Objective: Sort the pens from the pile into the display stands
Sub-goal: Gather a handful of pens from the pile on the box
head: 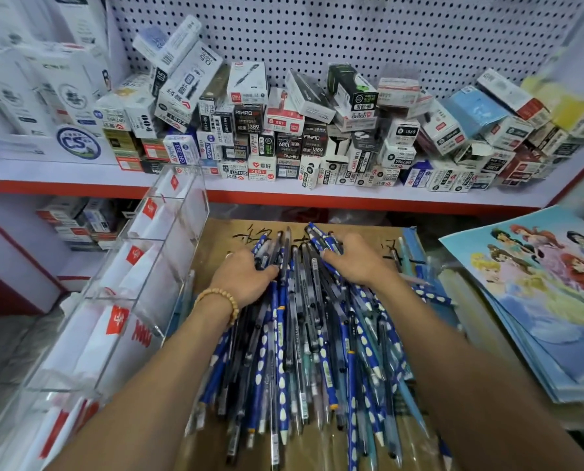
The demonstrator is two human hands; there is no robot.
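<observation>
Head view: left hand (pixel 246 277) and right hand (pixel 355 263), palms down, grips curled around pens (pixel 297 334).

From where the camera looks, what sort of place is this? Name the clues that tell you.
Most likely a stationery shop. Small pen boxes crowd a shelf backed by pegboard, and a pile of pens lies beside a clear display stand.

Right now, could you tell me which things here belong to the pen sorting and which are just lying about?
Job: pens, clear stand, left hand, right hand.
Lying about: boxes on the shelf, posters, pegboard.
</observation>
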